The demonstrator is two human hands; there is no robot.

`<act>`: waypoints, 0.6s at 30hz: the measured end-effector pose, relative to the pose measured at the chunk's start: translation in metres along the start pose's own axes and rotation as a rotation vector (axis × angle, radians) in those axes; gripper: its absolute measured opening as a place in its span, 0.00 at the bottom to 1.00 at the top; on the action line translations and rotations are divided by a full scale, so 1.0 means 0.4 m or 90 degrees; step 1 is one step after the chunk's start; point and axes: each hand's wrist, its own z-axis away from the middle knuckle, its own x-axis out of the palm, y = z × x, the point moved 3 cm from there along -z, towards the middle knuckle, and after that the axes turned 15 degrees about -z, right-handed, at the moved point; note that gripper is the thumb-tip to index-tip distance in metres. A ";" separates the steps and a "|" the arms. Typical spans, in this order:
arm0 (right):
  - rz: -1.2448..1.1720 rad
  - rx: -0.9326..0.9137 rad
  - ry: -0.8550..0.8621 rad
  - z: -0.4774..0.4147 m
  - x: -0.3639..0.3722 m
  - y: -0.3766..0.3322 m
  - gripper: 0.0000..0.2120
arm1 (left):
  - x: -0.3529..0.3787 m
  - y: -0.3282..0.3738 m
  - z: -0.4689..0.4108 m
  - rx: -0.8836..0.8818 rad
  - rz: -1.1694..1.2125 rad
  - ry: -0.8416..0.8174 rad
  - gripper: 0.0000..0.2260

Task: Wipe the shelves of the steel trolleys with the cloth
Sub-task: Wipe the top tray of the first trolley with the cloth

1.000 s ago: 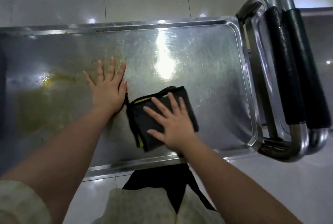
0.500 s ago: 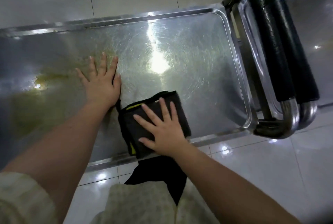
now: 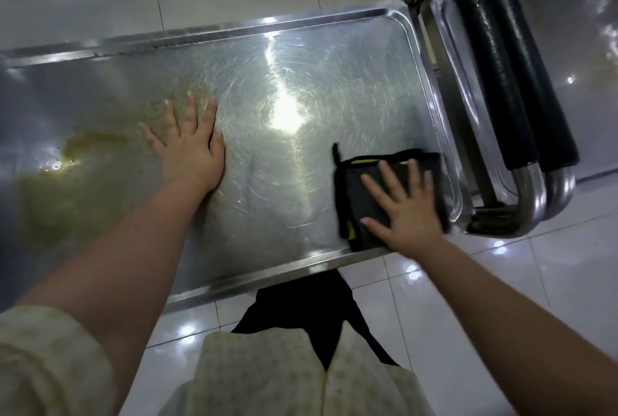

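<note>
At the bottom edge, a cream patterned garment (image 3: 267,375) and glossy white floor tiles (image 3: 501,282) are seen below the near rim of a scratched, rectangular stainless-steel trolley shelf (image 3: 267,278). In the near right corner of that shelf, just inside the raised rim, a folded dark grey cloth with yellow edging (image 3: 357,188) is pressed flat under the right hand (image 3: 408,208). The fingers are straight and spread across the cloth, and nothing is gripped; the flat palm is judged to give even pressure for wiping. Farther in and well to the left, the left hand (image 3: 190,148) is laid open on bare steel, fingers straight and holding nothing, probably to brace the body and steady the trolley. Beyond its fingertips and to the left, a yellowish greasy smear (image 3: 83,148) is spread over the shelf and appears not yet wiped. At the far right, two tubular steel handles wrapped in black grip (image 3: 495,81) are nested together, with a second steel trolley shelf (image 3: 568,64) behind them. Compared with half a second earlier, the cloth has been slid from just beside the left hand to the right corner, while the left hand has been kept in place.
</note>
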 end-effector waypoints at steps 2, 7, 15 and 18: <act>-0.027 -0.114 -0.004 -0.013 0.061 -0.180 0.35 | 0.001 0.000 -0.002 -0.002 0.002 -0.002 0.24; -0.050 -0.240 -0.088 -0.040 0.153 -0.460 0.35 | 0.002 -0.001 -0.005 0.001 -0.003 -0.001 0.24; -0.018 0.112 0.004 0.029 -0.020 0.106 0.35 | -0.003 -0.002 0.000 0.014 0.006 -0.008 0.24; 0.014 0.147 -0.003 0.034 -0.019 0.126 0.35 | -0.011 -0.006 0.001 0.009 -0.004 -0.030 0.24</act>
